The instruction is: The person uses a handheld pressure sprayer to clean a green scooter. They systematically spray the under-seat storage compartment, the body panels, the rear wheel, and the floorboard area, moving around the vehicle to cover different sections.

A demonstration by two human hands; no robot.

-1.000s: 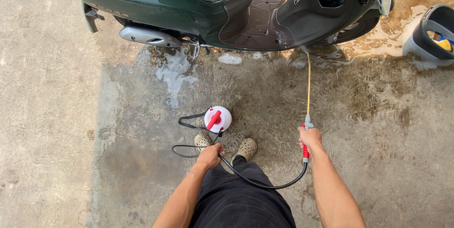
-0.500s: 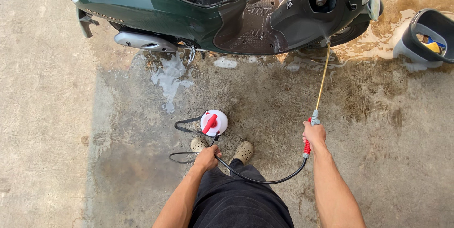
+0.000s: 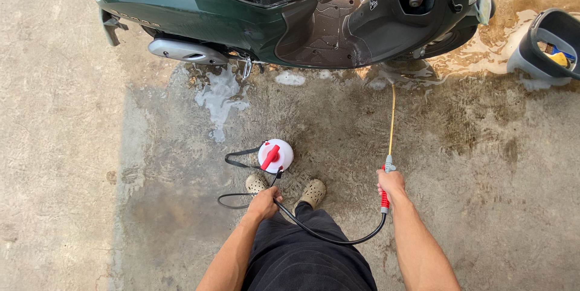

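View from above of a person standing on a wet, stained concrete floor (image 3: pixel 90 146) beside a dark green motor scooter (image 3: pixel 241 19) with its seat raised, lying across the 12 o'clock edge of the frame. The right hand (image 3: pixel 391 183), at about 4 o'clock from centre, is closed around the red grip of a slim spray lance (image 3: pixel 389 146); its thin yellow wand runs straight toward 12 o'clock and ends near the scooter's footboard, where the floor is wet and foamy. A black flexible hose (image 3: pixel 338 239) leaves the lower end of the grip, curves through 6 o'clock in front of the dark trousers and passes up into the left hand (image 3: pixel 264 203), which is closed around it. Just beyond the left hand, toward 12 o'clock, stands a small round white pressure sprayer tank (image 3: pixel 276 156) with a red pump handle on top and a black carrying strap looped out at its 9 o'clock side; it rests on the floor just ahead of two beige clogs (image 3: pixel 313 193). A grey plastic bucket (image 3: pixel 531 61) holding yellow and blue items sits at 2 o'clock.
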